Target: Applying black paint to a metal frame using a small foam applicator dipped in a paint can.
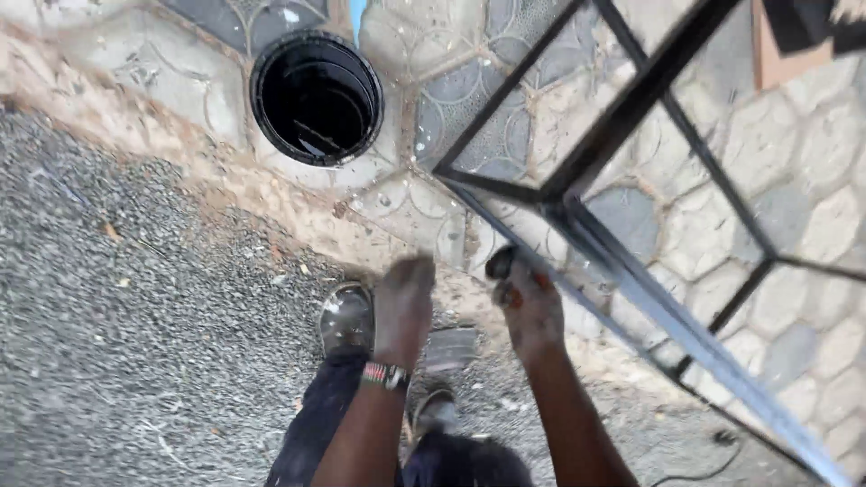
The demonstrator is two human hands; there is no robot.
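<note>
Fingers of the right hand (530, 305) are curled around a small dark object with red on it, pressed against the black metal frame (622, 271) at lower centre of the picture; what the object is cannot be told. Fingers of the left hand (403, 302) are blurred, so their state cannot be told. Judging by the frame's bare grey lower bar, work on it appears unfinished. A black bucket (316, 97) stands upper left on the paving (812, 153).

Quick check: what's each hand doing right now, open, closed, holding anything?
Left hand: hangs fingers-down, empty as far as visible; open or closed cannot be told.
Right hand: closed on a small dark object beside the metal frame.
</note>
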